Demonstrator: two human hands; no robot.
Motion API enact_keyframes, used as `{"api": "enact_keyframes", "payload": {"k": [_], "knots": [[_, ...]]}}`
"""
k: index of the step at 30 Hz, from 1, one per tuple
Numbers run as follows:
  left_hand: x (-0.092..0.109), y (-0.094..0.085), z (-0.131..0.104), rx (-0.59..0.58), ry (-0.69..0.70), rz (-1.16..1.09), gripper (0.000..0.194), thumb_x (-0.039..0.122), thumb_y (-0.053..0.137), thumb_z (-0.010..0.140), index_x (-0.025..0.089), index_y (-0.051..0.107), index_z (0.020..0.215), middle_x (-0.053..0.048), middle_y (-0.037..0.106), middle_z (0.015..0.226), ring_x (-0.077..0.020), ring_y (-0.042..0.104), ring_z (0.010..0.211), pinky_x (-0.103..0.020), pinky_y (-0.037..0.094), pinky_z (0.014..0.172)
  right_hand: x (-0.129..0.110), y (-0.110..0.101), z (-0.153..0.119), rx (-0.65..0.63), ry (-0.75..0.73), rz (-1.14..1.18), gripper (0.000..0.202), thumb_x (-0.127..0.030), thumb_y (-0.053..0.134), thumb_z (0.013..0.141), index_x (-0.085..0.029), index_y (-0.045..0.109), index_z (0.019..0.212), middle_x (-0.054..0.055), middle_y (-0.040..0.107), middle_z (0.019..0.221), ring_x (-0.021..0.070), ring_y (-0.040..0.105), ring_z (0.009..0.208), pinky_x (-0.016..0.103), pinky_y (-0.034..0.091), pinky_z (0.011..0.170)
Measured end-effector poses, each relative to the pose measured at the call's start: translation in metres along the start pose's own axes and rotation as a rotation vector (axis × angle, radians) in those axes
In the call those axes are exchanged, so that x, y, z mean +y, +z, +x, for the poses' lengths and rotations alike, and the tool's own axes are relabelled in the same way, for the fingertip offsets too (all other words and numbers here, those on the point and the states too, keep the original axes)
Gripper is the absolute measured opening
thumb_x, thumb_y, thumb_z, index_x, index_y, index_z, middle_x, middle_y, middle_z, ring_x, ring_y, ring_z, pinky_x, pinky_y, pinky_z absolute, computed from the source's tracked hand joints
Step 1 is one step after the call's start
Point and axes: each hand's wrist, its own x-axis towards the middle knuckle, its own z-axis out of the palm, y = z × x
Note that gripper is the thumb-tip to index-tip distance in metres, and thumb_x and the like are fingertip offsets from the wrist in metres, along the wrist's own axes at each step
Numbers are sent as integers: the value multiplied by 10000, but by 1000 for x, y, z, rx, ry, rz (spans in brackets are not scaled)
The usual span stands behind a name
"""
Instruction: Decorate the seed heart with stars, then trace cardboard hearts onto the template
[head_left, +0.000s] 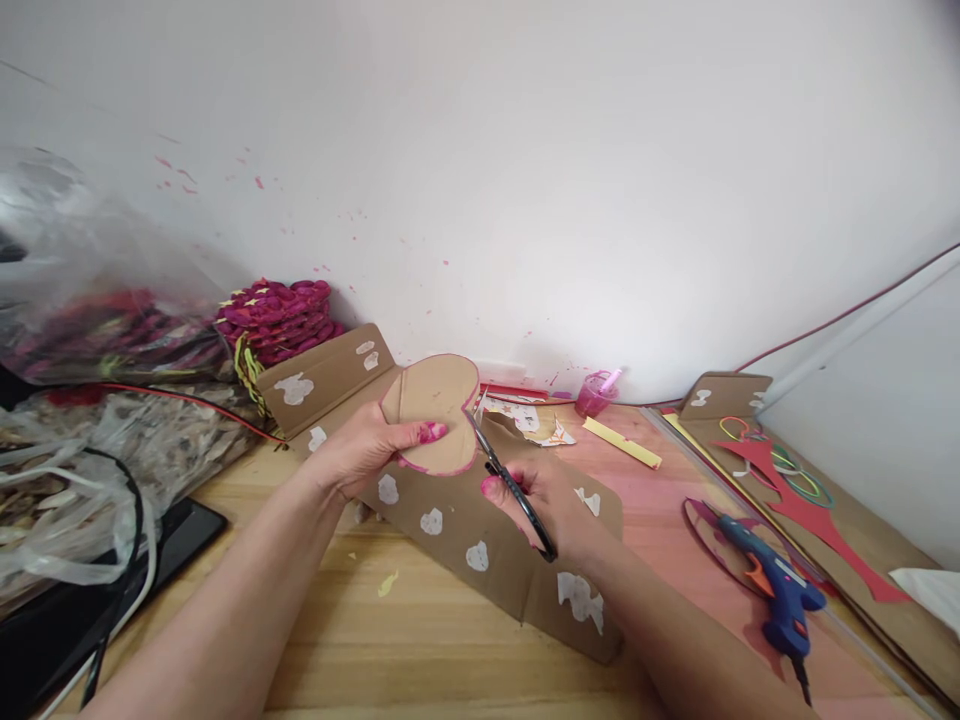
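Observation:
My left hand (367,445) grips a heart-shaped piece of cardboard (435,400) by its left side, thumb flat on top. A pink line runs along the heart's edge. In my right hand (540,500) is a pair of black-handled scissors (501,470), with the blades at the notch between the heart's two lobes. Whether the blades are fully closed I cannot tell. Below both hands lies a large folded cardboard sheet (450,500) with torn white patches. Pink stains mark both thumbs.
A blue glue gun (780,590) lies at the right, near red paper scraps (817,520) and coloured loops. Further back are a pink cup (598,393) and a yellow strip (622,442). Magenta braided yarn (277,315), plastic bags (97,270) and a black flat object (180,540) occupy the left.

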Motion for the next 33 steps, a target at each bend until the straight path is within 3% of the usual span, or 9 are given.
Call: {"api": "enact_keyframes", "payload": {"k": [5, 9, 12, 17, 19, 21, 25, 30, 33], "knots": [[-2, -1, 0, -1, -8, -20, 577, 230, 960, 598, 187, 751, 1134, -93, 774, 1176, -221, 750, 932, -309, 612, 813, 1, 2, 0, 28, -53, -32, 598, -630, 662, 859, -218, 322, 591, -72, 246, 561, 86, 244, 512, 268, 156, 490], [-4, -1, 1, 46, -46, -33, 534, 252, 967, 587, 170, 773, 1078, -101, 788, 1131, -224, 754, 911, -300, 612, 794, 9, 3, 2, -19, 35, 31, 529, -609, 651, 882, -224, 375, 645, -83, 338, 514, 87, 359, 434, 252, 207, 443], [-6, -1, 4, 149, -69, -58, 476, 282, 971, 578, 159, 792, 1002, -86, 811, 991, -193, 750, 820, -248, 599, 707, 17, 1, 4, -18, 47, 33, 512, -591, 683, 867, -221, 398, 658, -86, 368, 522, 80, 373, 422, 243, 222, 430], [-6, -3, 14, 366, 72, -219, 389, 248, 942, 610, 164, 789, 959, -60, 808, 954, -149, 720, 731, -228, 598, 604, 14, -13, 5, -109, 105, -56, 540, -598, 754, 799, -206, 430, 614, -83, 383, 484, 72, 384, 412, 225, 209, 407], [-5, -4, 15, 390, 87, -235, 366, 225, 933, 615, 159, 791, 946, -64, 807, 933, -147, 716, 713, -224, 597, 582, 11, -20, 7, -48, 104, -12, 532, -612, 772, 773, -202, 471, 620, -77, 422, 484, 73, 408, 401, 218, 238, 396], [-5, -3, 14, 328, 38, -209, 370, 218, 943, 600, 155, 797, 934, -72, 808, 913, -144, 716, 698, -211, 597, 588, 10, -25, 10, 83, 79, 119, 540, -663, 742, 777, -200, 500, 642, -64, 469, 502, 79, 438, 387, 219, 284, 386], [-9, 0, 7, 95, -163, -48, 383, 285, 977, 565, 125, 807, 869, -116, 803, 844, -160, 716, 658, -206, 594, 579, 16, -29, 19, 283, -6, 331, 589, -754, 635, 810, -186, 560, 671, -31, 539, 553, 75, 457, 375, 228, 331, 377], [-18, 5, 6, -36, -222, 103, 396, 358, 962, 599, 126, 808, 881, -132, 800, 857, -186, 726, 678, -241, 608, 609, 21, -23, 21, 221, -64, 476, 454, -595, 763, 781, -174, 611, 705, -15, 625, 606, 67, 476, 389, 221, 330, 384], [-21, 6, 10, 36, -166, 69, 451, 366, 978, 561, 148, 802, 914, -95, 790, 840, -163, 705, 667, -223, 588, 585, 16, -19, 20, 215, -26, 493, 375, -493, 805, 744, -178, 605, 707, -34, 613, 584, 66, 471, 389, 219, 319, 390]]}}
